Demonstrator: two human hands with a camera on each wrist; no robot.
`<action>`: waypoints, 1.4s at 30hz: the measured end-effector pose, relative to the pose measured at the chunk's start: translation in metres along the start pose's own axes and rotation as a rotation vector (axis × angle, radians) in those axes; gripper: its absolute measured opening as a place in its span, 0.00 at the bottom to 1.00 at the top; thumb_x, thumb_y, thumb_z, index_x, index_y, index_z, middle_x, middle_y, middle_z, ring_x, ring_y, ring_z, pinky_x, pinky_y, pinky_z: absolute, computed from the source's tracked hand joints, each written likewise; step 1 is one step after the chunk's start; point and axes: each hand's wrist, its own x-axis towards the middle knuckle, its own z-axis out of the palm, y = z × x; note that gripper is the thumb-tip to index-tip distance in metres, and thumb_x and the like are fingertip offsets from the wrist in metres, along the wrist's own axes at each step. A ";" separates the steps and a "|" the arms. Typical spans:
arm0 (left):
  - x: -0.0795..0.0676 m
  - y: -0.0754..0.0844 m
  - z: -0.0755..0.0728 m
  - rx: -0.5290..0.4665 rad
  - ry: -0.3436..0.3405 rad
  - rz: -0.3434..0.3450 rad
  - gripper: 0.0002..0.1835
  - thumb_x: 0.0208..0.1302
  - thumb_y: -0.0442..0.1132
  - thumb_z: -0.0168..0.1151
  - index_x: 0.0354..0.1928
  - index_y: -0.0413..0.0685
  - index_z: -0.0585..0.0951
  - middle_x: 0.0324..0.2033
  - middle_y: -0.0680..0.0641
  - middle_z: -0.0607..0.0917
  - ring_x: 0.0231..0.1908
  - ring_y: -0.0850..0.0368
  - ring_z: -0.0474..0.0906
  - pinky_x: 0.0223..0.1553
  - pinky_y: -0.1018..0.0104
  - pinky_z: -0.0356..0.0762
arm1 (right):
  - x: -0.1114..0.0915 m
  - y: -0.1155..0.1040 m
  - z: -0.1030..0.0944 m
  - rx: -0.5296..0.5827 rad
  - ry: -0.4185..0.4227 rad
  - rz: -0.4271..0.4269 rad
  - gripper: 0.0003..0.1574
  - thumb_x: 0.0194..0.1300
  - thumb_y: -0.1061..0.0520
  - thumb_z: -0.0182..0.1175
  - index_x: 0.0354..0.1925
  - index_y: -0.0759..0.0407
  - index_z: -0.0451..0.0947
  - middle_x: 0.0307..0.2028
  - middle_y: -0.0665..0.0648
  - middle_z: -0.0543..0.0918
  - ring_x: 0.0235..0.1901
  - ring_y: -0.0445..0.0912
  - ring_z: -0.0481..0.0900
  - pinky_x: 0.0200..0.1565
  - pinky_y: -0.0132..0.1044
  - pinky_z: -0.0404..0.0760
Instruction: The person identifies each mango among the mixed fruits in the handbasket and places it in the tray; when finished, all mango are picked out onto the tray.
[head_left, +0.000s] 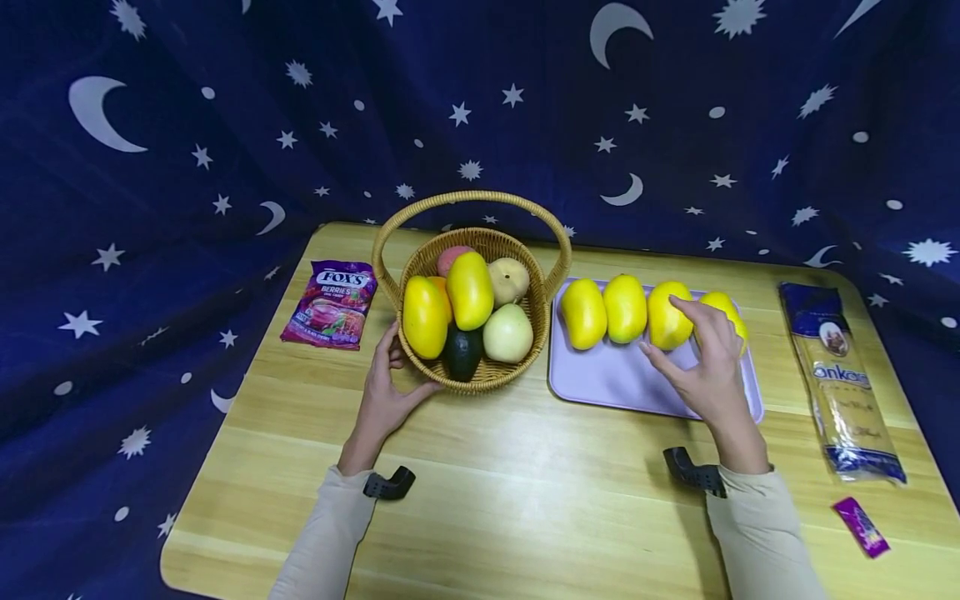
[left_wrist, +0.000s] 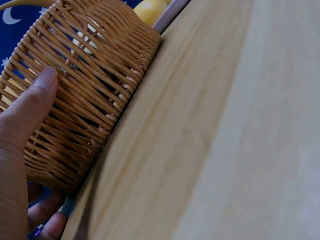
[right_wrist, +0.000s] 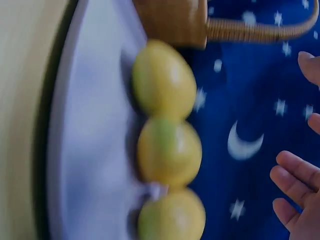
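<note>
My left hand (head_left: 384, 398) holds the lower left side of a round wicker basket (head_left: 491, 385), its thumb (left_wrist: 37, 95) against the weave and the fingers further round. In the basket lie two yellow mangoes (head_left: 470, 292), a dark avocado (head_left: 462, 352), a pale green round fruit (head_left: 508, 333), a tan round fruit (head_left: 508, 280), a pinkish fruit (head_left: 452, 258) and a mostly hidden orange one. Above a lilac tray (head_left: 600, 383), my right hand (head_left: 708, 367) hovers with thumb and fingers spread and nothing between them. Several mangoes (head_left: 625, 308) lie in a row along the tray's far side.
A purple candy bag (head_left: 332, 304) lies left of the basket. Right of the tray are a long pasta packet (head_left: 843, 383) and a small purple wrapper (head_left: 861, 527). The basket's tall handle (head_left: 472, 197) arches up near the dark star-patterned cloth (head_left: 525, 133) behind the table.
</note>
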 end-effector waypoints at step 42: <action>-0.001 -0.002 0.000 0.018 -0.004 -0.005 0.62 0.41 0.29 0.81 0.75 0.40 0.50 0.61 0.33 0.72 0.50 0.40 0.75 0.47 0.44 0.73 | 0.070 -0.144 0.163 0.104 -0.639 -0.354 0.50 0.56 0.36 0.70 0.72 0.42 0.61 0.66 0.61 0.69 0.73 0.59 0.52 0.66 0.60 0.52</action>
